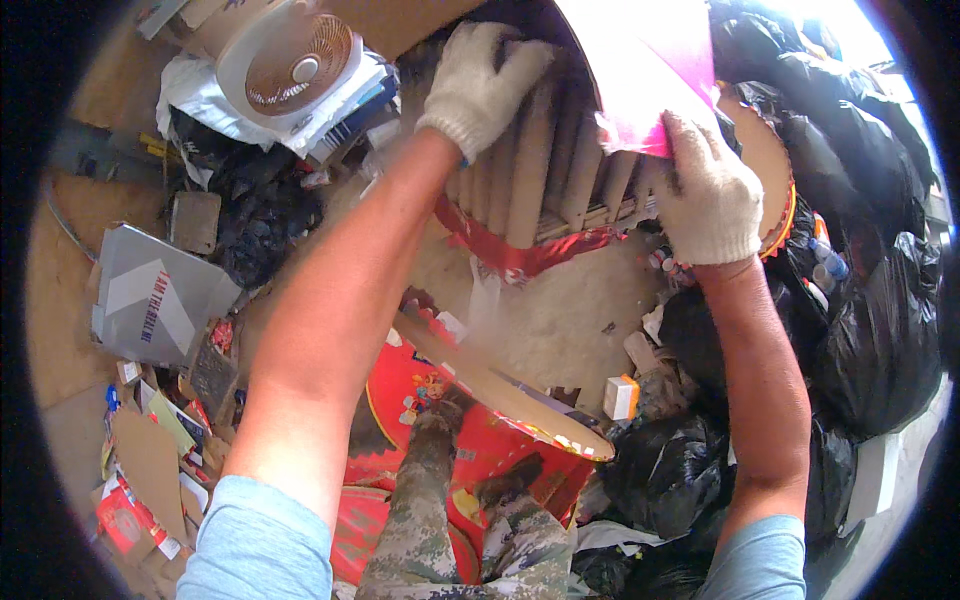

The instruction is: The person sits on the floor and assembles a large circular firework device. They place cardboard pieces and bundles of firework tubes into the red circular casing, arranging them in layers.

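Observation:
My left hand (487, 86), in a white knitted glove, is at the top middle over a row of upright brownish slats (532, 169); its fingertips lie in shadow, so whether it grips anything is unclear. A torn red strip (525, 259) runs along the slats' lower end. On the right, my gloved right hand (705, 184) holds the lower edge of a pink and white sheet (660, 75), which reaches up out of view. Below, round red printed cardboard pieces (480, 405) lie around my legs.
Black plastic bags (862, 322) are piled along the right. A fan (304, 67) stands at upper left, above a grey box (161, 296) bearing writing. Flattened cardboard (146, 465) lies at lower left. A small white and orange box (619, 397) rests on the dusty ground (555, 322).

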The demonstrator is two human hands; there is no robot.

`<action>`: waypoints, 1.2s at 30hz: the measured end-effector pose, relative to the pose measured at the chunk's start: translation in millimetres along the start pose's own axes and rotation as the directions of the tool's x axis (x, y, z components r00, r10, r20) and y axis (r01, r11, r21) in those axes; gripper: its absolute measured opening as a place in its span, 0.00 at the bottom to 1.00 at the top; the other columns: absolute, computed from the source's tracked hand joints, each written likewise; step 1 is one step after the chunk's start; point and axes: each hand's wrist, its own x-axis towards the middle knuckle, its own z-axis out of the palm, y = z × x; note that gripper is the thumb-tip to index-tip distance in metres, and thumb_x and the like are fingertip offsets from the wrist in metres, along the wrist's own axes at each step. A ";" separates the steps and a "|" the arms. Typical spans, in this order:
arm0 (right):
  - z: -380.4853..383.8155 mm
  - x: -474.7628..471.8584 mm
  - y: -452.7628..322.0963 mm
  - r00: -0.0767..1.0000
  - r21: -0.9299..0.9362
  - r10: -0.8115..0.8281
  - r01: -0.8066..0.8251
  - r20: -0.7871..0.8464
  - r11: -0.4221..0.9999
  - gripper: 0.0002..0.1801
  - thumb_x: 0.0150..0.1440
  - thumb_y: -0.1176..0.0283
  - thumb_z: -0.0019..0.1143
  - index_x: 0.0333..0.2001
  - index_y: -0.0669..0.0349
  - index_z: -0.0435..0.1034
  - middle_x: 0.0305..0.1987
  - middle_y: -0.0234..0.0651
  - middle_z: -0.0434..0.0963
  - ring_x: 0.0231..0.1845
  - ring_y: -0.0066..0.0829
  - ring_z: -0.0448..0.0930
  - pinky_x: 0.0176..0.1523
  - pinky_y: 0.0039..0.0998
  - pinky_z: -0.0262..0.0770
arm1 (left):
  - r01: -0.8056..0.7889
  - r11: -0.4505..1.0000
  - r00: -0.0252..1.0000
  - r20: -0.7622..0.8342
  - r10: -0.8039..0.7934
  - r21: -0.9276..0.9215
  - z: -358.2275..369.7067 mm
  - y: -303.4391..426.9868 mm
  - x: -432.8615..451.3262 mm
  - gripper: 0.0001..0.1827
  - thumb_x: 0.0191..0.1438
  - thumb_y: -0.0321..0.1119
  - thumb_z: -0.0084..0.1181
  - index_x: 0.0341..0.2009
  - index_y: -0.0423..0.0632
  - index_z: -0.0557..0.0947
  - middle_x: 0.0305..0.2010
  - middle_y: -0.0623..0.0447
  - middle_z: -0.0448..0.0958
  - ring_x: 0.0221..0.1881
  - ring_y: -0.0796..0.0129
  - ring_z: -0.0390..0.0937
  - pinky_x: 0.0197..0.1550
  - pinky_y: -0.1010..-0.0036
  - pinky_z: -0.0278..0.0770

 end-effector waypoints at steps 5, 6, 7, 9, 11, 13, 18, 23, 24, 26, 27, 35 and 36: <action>-16.3 22.4 52.7 0.998 -0.054 0.036 -0.033 0.055 0.998 0.16 0.61 0.72 0.61 0.53 0.57 0.78 0.49 0.44 0.85 0.48 0.48 0.86 0.52 0.43 0.83 | 0.118 0.990 0.992 -0.036 -0.121 -0.075 -2.6 36.6 -11.8 0.50 0.38 0.67 0.75 0.57 0.42 0.81 0.59 0.38 0.75 0.64 0.42 0.70 0.69 0.52 0.66; -15.8 24.5 56.2 0.997 -0.052 0.011 -0.007 0.080 0.999 0.16 0.61 0.72 0.61 0.53 0.57 0.78 0.49 0.44 0.85 0.48 0.48 0.86 0.52 0.43 0.83 | 0.140 0.985 0.989 -0.043 -0.145 -0.099 -2.6 36.8 -11.6 0.49 0.37 0.67 0.76 0.56 0.43 0.81 0.59 0.39 0.75 0.66 0.42 0.68 0.71 0.50 0.62; -17.0 27.2 58.8 0.994 -0.050 -0.014 0.019 0.105 0.999 0.16 0.61 0.72 0.61 0.53 0.57 0.78 0.48 0.44 0.85 0.49 0.48 0.86 0.52 0.43 0.83 | 0.140 0.986 0.987 -0.061 -0.146 -0.092 -1.3 38.6 -13.4 0.49 0.36 0.67 0.76 0.55 0.44 0.81 0.59 0.39 0.75 0.66 0.42 0.67 0.71 0.50 0.61; -26.5 33.9 68.5 0.999 -0.037 0.021 -0.020 0.027 0.999 0.16 0.59 0.74 0.60 0.52 0.55 0.78 0.50 0.42 0.86 0.50 0.48 0.86 0.53 0.44 0.83 | 0.145 0.985 0.984 -0.095 -0.153 -0.088 3.3 48.9 -22.2 0.48 0.35 0.67 0.76 0.55 0.45 0.81 0.59 0.40 0.74 0.67 0.43 0.67 0.72 0.49 0.59; -36.1 43.2 77.9 0.995 -0.102 0.063 -0.054 0.081 0.993 0.17 0.58 0.76 0.59 0.52 0.55 0.79 0.50 0.43 0.86 0.49 0.49 0.87 0.53 0.44 0.84 | 0.151 0.984 0.983 -0.095 -0.160 -0.093 5.1 56.9 -24.4 0.48 0.33 0.67 0.77 0.54 0.47 0.81 0.59 0.40 0.74 0.68 0.43 0.65 0.72 0.47 0.55; -37.0 37.2 72.3 0.994 -0.049 -0.033 0.039 0.104 0.998 0.17 0.56 0.78 0.60 0.50 0.57 0.78 0.48 0.45 0.86 0.48 0.49 0.86 0.51 0.44 0.84 | 0.110 0.992 0.983 -0.137 -0.118 -0.068 2.1 55.0 -25.2 0.48 0.33 0.67 0.77 0.53 0.47 0.81 0.59 0.41 0.75 0.69 0.43 0.65 0.73 0.46 0.54; -36.8 2.6 61.5 0.993 -0.026 -0.035 0.038 0.111 0.999 0.14 0.55 0.74 0.62 0.48 0.56 0.76 0.41 0.42 0.84 0.39 0.49 0.85 0.43 0.44 0.82 | 0.103 0.994 0.994 -0.029 -0.102 0.047 -3.1 72.5 -25.4 0.49 0.33 0.65 0.76 0.58 0.49 0.81 0.60 0.40 0.74 0.66 0.42 0.67 0.72 0.49 0.59; -32.2 -33.2 53.2 0.988 -0.079 0.086 -0.077 0.130 0.994 0.23 0.54 0.70 0.64 0.54 0.55 0.75 0.38 0.42 0.83 0.37 0.47 0.86 0.40 0.44 0.82 | 0.050 0.997 0.994 0.089 -0.055 0.058 7.5 107.8 -9.4 0.47 0.33 0.70 0.73 0.57 0.57 0.84 0.61 0.42 0.74 0.69 0.43 0.64 0.71 0.40 0.54; -28.4 -44.5 52.8 0.979 -0.112 0.113 -0.095 0.169 0.989 0.25 0.53 0.68 0.65 0.56 0.57 0.75 0.37 0.41 0.83 0.36 0.47 0.86 0.40 0.44 0.82 | 0.026 0.998 0.997 0.076 -0.030 0.051 13.7 116.3 -8.6 0.46 0.33 0.71 0.73 0.55 0.58 0.85 0.60 0.43 0.75 0.68 0.42 0.64 0.71 0.40 0.54; -25.2 -65.3 58.5 0.973 -0.119 0.140 -0.120 0.183 0.986 0.24 0.52 0.68 0.65 0.54 0.59 0.76 0.35 0.42 0.83 0.35 0.47 0.85 0.39 0.44 0.82 | -0.049 0.998 0.997 0.068 0.047 0.028 21.3 132.3 -4.6 0.44 0.32 0.71 0.73 0.52 0.59 0.86 0.59 0.45 0.76 0.69 0.43 0.65 0.70 0.35 0.52; -28.1 -74.4 62.2 0.971 -0.105 0.144 -0.126 0.192 0.986 0.23 0.52 0.68 0.65 0.53 0.59 0.76 0.35 0.42 0.82 0.34 0.47 0.85 0.39 0.43 0.82 | -0.092 0.996 0.994 0.053 0.091 0.021 25.9 140.8 -8.0 0.44 0.32 0.71 0.72 0.52 0.59 0.86 0.59 0.45 0.76 0.70 0.43 0.65 0.69 0.33 0.51; -63.8 -6.1 189.3 0.860 -0.189 0.495 -0.510 -0.123 0.839 0.20 0.69 0.55 0.55 0.43 0.64 0.78 0.35 0.52 0.83 0.37 0.58 0.84 0.46 0.52 0.79 | -0.336 0.935 0.914 0.202 0.352 -0.111 47.8 183.3 -39.9 0.43 0.30 0.71 0.75 0.50 0.62 0.86 0.59 0.48 0.77 0.71 0.46 0.65 0.70 0.27 0.48; -71.8 -17.2 189.3 0.831 -0.110 0.537 -0.553 -0.146 0.826 0.20 0.69 0.55 0.54 0.44 0.64 0.77 0.37 0.51 0.83 0.38 0.56 0.84 0.47 0.51 0.79 | -0.355 0.923 0.905 0.194 0.378 -0.145 49.5 187.6 -41.8 0.44 0.29 0.70 0.77 0.50 0.61 0.85 0.58 0.49 0.77 0.72 0.46 0.65 0.70 0.26 0.48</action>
